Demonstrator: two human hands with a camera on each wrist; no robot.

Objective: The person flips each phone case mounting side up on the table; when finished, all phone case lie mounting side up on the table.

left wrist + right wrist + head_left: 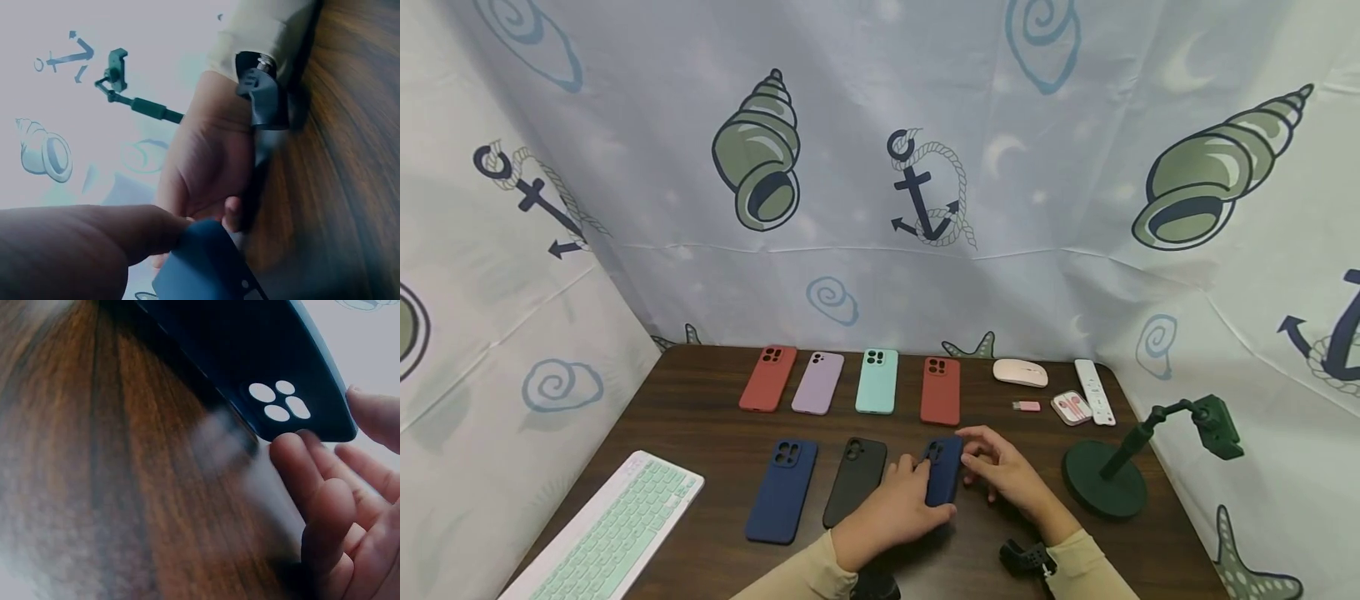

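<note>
In the head view my left hand (897,504) holds a dark blue phone case (944,471), fingers along its left side and thumb near its lower end. The left wrist view shows the thumb (144,231) on the blue case (203,265). My right hand (1011,475) is at the case's upper right, its fingers loosely bent. In the right wrist view the case (269,356) stands tilted, camera holes showing, with right-hand fingertips (290,450) at its top edge. A black phone case (857,479) and another dark blue phone case (782,492) lie to the left.
Behind are red (769,379), lilac (818,383), mint (877,382) and second red (941,392) cases. A mouse (1020,372), pink USB stick (1026,406), small box (1071,407) and remote (1094,392) lie back right. A keyboard (617,525) lies left; a green stand (1105,483) stands right.
</note>
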